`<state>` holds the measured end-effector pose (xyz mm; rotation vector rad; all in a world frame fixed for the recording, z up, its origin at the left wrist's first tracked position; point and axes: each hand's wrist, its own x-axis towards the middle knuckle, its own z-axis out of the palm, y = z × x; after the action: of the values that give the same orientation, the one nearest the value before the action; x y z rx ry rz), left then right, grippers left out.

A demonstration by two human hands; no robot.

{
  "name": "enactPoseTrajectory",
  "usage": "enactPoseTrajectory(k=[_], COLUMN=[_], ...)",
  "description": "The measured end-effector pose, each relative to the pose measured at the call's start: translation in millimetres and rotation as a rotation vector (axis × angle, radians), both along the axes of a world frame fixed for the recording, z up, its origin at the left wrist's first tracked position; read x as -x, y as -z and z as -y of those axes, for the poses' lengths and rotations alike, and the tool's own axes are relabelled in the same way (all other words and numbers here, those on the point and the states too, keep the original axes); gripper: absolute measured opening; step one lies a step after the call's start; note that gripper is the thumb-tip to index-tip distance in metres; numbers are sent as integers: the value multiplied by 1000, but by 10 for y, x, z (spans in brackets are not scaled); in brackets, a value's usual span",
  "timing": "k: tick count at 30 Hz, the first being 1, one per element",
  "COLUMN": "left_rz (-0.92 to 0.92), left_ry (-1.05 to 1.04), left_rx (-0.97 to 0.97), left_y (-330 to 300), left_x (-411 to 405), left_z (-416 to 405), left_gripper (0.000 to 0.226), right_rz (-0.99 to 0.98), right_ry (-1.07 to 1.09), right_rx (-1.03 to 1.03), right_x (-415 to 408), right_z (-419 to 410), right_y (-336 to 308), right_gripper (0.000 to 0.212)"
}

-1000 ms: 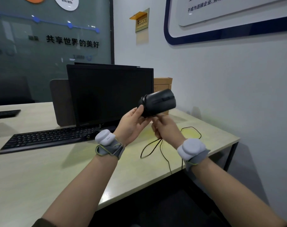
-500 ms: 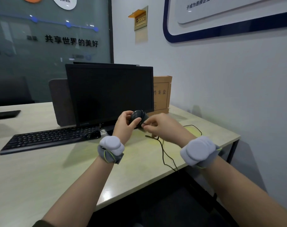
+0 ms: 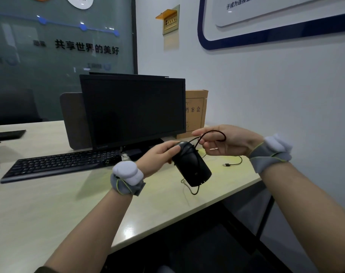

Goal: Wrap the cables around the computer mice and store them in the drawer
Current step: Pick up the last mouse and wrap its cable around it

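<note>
Cable-winding step in hand: one black mouse held above the table, its cord partly wound.

Left of the flat black monitor [image 3: 134, 109], the frosted glass wall [image 3: 61, 46] read "共享世界的美好". In front of the monitor and above the pale wooden table [image 3: 49, 213], the left hand [image 3: 158, 157] was closed round the smooth black plastic computer mouse [image 3: 191, 164]. Right of the monitor, the right hand [image 3: 226, 141] pinched a loop of the thin black cable [image 3: 213, 133]; its plug end [image 3: 225, 164] lay on the table below. The brown cardboard file box [image 3: 195, 113] behind read "档案盒". Next, I judged, the loop should pass round the mouse, taking up the slack. No drawer showed.
</note>
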<state>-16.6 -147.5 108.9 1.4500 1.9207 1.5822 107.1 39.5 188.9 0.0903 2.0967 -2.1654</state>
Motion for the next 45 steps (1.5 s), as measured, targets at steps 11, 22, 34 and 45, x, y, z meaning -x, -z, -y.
enactPoseTrajectory(k=[11,22,34,45], left_rz=[-694,-354,800,165], left_ry=[-233,-96,76,-607], left_rx=[582,416,-498,-233], left_y=[-274,-422,-131,1], left_x=[121,166,-44,194], left_z=[140,363,-91,0], left_gripper=[38,31,24,39], right_rz=[-151,-26,-299,-242], right_ry=[206,29,372,309], right_rx=[-1190,167,-549,-478], right_x=[114,45,249,23], right_z=[11,-74,600,607], right_y=[226,361,674,404], right_gripper=[7,22,19,16])
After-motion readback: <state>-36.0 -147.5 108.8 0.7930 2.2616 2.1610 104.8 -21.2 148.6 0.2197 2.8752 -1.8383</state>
